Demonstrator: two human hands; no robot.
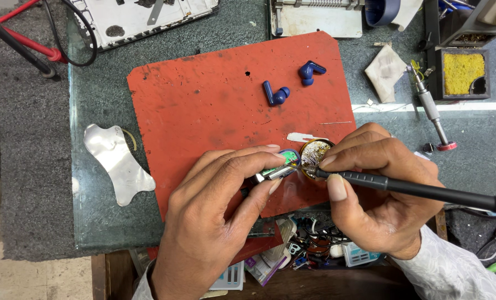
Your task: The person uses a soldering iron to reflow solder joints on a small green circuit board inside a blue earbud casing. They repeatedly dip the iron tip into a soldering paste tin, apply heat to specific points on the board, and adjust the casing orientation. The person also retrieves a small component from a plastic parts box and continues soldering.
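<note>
The left hand (214, 214) is pinching a small round blue-green circuit part (285, 162) near the front edge of the worn red rubber mat (214, 105). The right hand (378, 186) is gripping a slim black soldering iron (414, 189), its tip touching the part beside a round tin of flux (314, 153). Behind them, open mat is lying free up to two dark blue earbuds (292, 83). A steel screwdriver (432, 114) is resting on the grey tabletop (481, 161), right.

A: Where is there open room?
B: The red mat's (203, 105) left and middle lie bare.
A: And in the way?
B: Two blue earbuds (275, 94) up top, a screwdriver (432, 114) right, a metal plate (117, 161) left.
</note>
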